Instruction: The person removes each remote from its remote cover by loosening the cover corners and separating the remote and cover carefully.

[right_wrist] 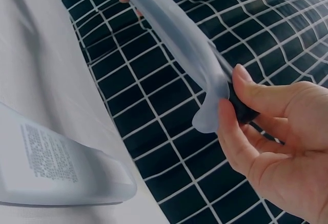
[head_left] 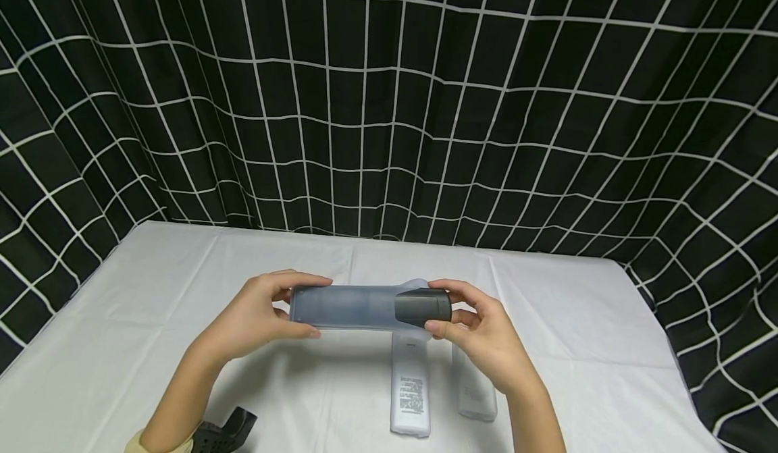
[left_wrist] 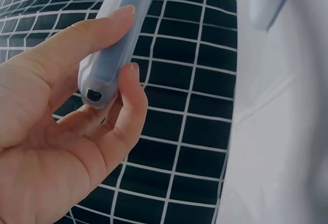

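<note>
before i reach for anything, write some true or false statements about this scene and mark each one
The left hand grips the sleeve. True.
Two white packs lie on the cloth. True.
The right hand holds one of the white packs. False: it grips the dark end.
The sleeve lies on the cloth. False: the hands hold it up above the cloth.
The curtain is black with white lines. True.
</note>
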### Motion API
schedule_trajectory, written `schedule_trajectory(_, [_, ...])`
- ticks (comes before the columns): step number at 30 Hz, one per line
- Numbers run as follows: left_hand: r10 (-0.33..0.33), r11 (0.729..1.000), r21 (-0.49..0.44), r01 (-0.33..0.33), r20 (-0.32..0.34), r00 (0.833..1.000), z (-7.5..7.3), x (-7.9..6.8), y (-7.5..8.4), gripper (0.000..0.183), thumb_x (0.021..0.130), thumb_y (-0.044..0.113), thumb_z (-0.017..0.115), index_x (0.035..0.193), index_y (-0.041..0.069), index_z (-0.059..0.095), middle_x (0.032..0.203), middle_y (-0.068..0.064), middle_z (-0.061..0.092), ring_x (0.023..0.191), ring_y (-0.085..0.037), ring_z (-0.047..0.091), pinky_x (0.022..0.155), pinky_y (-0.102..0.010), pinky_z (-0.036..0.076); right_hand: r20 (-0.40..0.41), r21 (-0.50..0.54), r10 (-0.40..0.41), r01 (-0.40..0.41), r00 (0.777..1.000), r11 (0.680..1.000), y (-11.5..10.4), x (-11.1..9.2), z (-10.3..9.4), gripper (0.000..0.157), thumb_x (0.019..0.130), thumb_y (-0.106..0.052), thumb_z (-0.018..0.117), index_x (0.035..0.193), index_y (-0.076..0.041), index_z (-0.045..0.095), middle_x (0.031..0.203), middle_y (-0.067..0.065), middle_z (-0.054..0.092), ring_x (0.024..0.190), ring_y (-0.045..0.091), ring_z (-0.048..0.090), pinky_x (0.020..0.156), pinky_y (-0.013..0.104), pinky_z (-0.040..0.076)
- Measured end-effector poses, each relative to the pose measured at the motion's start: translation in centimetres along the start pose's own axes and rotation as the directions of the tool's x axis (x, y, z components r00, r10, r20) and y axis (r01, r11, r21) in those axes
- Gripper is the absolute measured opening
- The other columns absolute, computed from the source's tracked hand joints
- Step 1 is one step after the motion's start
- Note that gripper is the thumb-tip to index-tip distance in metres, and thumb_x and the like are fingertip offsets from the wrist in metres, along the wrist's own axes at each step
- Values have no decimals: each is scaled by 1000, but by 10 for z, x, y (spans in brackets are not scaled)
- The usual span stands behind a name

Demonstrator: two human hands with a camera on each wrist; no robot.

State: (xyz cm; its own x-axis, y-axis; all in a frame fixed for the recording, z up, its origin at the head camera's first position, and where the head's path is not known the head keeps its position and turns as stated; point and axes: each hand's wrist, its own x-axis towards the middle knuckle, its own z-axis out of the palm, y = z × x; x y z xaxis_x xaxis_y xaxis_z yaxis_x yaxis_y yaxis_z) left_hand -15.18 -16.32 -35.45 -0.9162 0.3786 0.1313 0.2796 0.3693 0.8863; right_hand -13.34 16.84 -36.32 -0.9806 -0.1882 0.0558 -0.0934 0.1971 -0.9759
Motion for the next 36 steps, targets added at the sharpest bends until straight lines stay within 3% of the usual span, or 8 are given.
schedule_trajectory(12, [7,997,-72,-5,30,1000,-3,0,-3,64,75,0,93,134,-1,70,126,-19,68,98,-27,65,80,-31,64,-2,-14,22,-22,1000,1000,1,0,-4,56,86,1,82,139,-5,64,118,16,58,85,14,73,86,28,59])
schedule_trajectory(36, [-17,996,-87,20,33,999,-7,-2,-1,65,75,1,93,135,0,70,128,-18,67,96,-26,65,80,-29,64,-9,2,18,-18,1000,1000,-1,0,-8,58,85,3,82,140,-1,63,118,14,57,88,12,74,84,27,60])
